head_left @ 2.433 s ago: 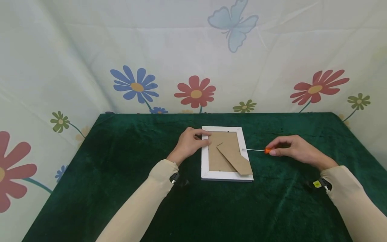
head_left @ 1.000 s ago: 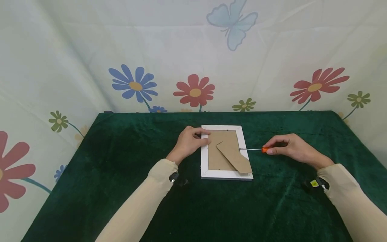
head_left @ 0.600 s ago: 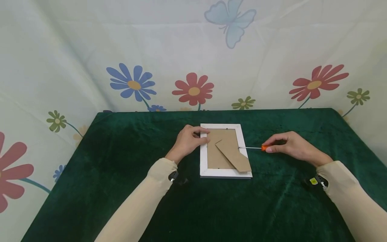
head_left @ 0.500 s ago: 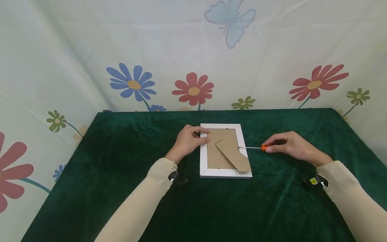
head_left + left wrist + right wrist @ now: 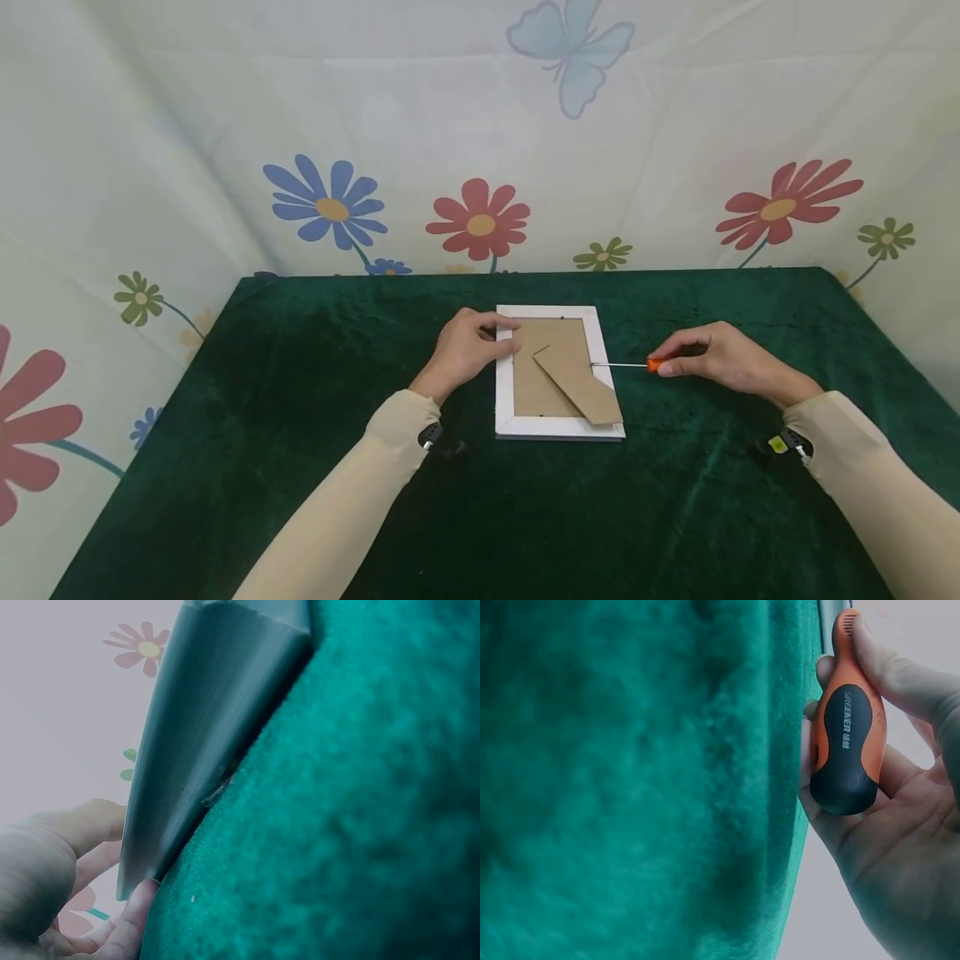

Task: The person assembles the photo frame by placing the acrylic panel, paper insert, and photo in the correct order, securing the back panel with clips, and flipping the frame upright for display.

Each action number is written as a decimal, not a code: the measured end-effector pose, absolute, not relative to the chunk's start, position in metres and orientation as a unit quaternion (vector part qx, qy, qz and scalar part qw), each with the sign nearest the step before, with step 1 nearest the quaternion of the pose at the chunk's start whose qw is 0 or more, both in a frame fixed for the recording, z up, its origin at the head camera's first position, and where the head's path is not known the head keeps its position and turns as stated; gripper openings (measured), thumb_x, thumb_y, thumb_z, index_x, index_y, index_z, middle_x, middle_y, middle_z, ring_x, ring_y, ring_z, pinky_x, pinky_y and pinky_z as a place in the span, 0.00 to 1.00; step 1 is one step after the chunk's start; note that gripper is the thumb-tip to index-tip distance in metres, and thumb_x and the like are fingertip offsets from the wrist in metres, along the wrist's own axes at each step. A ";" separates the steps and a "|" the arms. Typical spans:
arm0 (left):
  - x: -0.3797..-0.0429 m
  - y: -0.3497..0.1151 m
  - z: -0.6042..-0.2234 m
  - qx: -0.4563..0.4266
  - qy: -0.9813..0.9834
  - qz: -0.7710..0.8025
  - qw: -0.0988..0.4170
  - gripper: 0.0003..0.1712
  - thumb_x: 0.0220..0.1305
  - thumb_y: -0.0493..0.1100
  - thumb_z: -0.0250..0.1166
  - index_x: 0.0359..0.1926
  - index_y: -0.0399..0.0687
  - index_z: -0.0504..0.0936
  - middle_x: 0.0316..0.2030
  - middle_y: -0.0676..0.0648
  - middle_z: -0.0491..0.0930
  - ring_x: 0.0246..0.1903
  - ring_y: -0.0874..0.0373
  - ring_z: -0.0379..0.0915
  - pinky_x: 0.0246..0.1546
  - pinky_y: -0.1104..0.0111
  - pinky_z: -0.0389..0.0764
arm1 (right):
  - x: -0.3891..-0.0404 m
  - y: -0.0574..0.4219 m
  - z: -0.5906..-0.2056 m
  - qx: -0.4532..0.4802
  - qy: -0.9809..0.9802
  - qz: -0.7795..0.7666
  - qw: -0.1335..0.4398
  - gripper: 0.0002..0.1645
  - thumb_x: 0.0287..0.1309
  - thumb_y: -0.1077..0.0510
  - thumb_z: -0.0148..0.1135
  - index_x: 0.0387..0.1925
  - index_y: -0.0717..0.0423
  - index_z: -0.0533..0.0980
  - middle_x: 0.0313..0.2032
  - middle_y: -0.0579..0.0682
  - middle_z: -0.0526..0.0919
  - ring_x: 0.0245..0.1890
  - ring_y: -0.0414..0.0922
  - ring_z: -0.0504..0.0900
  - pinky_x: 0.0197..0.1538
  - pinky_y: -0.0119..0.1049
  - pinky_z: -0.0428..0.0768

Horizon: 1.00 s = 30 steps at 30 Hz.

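The orange-and-black screwdriver (image 5: 847, 724) has slid inward, tip now at the inner right edge of the photo frame (image 5: 542, 392), handle pinched by the right hand (image 5: 727, 358)! And the left hand (image 5: 463, 348), thumb and forefinger parted, touches the left border; the frame lies back-up toward the far edge of the green-covered table (image 5: 360, 358).

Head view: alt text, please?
A person's right hand holds an orange screwdriver, its tip at the inner right edge of a white picture frame lying back-up on green cloth. The left hand grips the frame's left side; a flowered sheet hangs behind.
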<state>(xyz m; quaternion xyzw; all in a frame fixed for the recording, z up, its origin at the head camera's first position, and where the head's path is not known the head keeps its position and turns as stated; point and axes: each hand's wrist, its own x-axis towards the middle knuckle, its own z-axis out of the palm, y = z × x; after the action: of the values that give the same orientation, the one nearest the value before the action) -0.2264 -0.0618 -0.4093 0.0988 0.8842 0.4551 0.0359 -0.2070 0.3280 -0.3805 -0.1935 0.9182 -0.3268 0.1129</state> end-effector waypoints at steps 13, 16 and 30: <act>-0.226 -0.061 -0.408 0.098 0.882 0.459 0.037 0.22 0.66 0.49 0.76 0.60 0.58 0.89 0.48 0.47 0.75 0.43 0.53 0.76 0.44 0.60 0.83 | -0.210 0.325 -0.368 -0.229 0.916 -0.311 0.107 0.10 0.67 0.56 0.74 0.49 0.50 0.89 0.48 0.47 0.89 0.46 0.50 0.80 0.52 0.45 0.79; -0.226 -0.062 -0.409 0.099 0.882 0.459 0.035 0.21 0.66 0.49 0.76 0.60 0.58 0.90 0.48 0.47 0.75 0.43 0.53 0.76 0.44 0.60 0.83 | -0.211 0.323 -0.365 -0.238 0.915 -0.308 0.106 0.10 0.66 0.57 0.75 0.49 0.50 0.89 0.47 0.47 0.89 0.46 0.49 0.81 0.51 0.42 0.80; -0.228 -0.061 -0.411 0.099 0.885 0.455 0.032 0.21 0.67 0.50 0.76 0.60 0.58 0.90 0.48 0.47 0.75 0.43 0.53 0.76 0.44 0.61 0.82 | -0.211 0.317 -0.352 -0.252 0.918 -0.285 0.107 0.10 0.67 0.58 0.73 0.49 0.51 0.89 0.48 0.45 0.88 0.45 0.45 0.81 0.51 0.42 0.81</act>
<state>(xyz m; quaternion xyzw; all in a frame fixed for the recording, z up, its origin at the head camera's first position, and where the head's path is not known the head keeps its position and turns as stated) -0.2280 -0.0612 -0.4109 0.0986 0.8847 0.4545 0.0324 -0.2108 0.3172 -0.3518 -0.2525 0.9183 -0.2854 0.1072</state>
